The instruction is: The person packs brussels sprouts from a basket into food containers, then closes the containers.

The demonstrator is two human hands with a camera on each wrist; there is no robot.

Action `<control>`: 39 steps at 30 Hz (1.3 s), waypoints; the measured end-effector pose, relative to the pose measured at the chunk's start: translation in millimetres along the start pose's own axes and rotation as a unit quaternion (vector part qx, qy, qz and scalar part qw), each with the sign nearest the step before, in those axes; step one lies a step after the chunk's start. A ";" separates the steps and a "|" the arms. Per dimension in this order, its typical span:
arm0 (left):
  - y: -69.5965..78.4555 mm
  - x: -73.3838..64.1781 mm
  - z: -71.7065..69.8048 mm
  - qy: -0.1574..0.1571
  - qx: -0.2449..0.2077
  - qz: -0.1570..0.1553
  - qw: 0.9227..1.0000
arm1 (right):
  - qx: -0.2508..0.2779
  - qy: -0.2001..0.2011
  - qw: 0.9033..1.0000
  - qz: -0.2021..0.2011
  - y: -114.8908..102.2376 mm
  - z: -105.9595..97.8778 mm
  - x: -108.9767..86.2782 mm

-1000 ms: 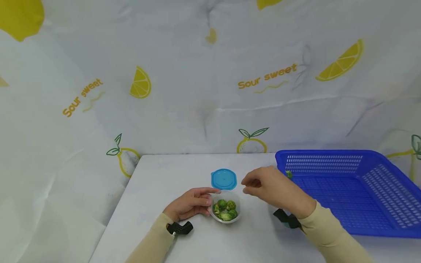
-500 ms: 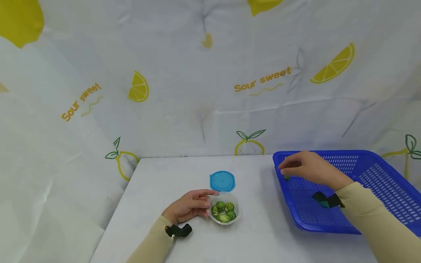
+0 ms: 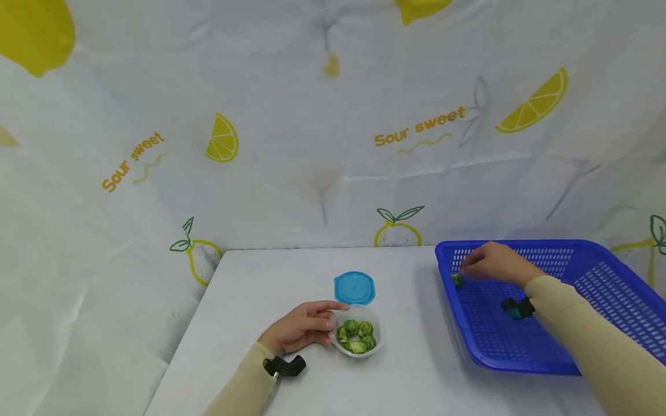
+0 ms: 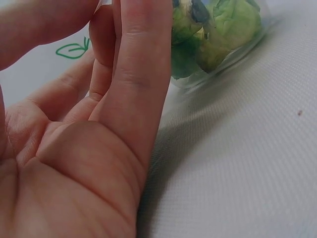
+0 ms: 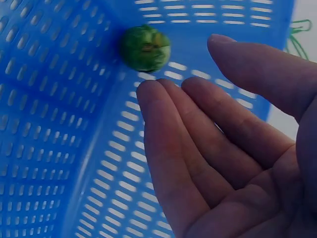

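Inside the basket [image 3: 499, 341], the right hand [image 3: 495, 263] (thumb apart) hung near a sprout [image 5: 145, 48]; outside, the left hand [image 3: 300, 328] held a bowl [image 3: 378, 325].

The bare right hand [image 5: 218, 153] holds its thumb apart from its extended fingers, their tips just beside a round, leafy green Brussels sprout [image 5: 144, 48] in the corner of a blue, slotted plastic basket [image 5: 190, 43]. Green outlines [image 5: 295, 38] mark the white surface [image 5: 304, 10] beyond.

The blue basket [image 3: 499, 338] runs off the head view's right edge, the right fingers [image 3: 474, 266] hiding part of its far wall, while the left wrist view crops the sprouts [image 4: 233, 29] and shows a speck [image 4: 299, 113] too small to identify.
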State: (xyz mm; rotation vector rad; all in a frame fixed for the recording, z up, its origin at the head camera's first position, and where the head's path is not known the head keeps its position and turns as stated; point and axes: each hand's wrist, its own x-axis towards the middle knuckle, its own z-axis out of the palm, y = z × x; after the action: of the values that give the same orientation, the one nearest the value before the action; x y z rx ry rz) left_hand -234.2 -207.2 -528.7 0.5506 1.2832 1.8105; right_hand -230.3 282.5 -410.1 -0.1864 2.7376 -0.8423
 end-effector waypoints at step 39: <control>2.3 -0.5 0.4 0.000 0.005 0.005 1.000 | -0.004 0.056 0.994 0.090 -5.8 27.0 26.5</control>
State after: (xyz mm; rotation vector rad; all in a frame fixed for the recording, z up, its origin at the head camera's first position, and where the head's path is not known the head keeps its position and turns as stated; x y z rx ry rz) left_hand -234.5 -207.7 -526.3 0.5636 1.2922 1.8120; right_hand -247.5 258.1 -434.1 0.1083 2.8090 -0.8142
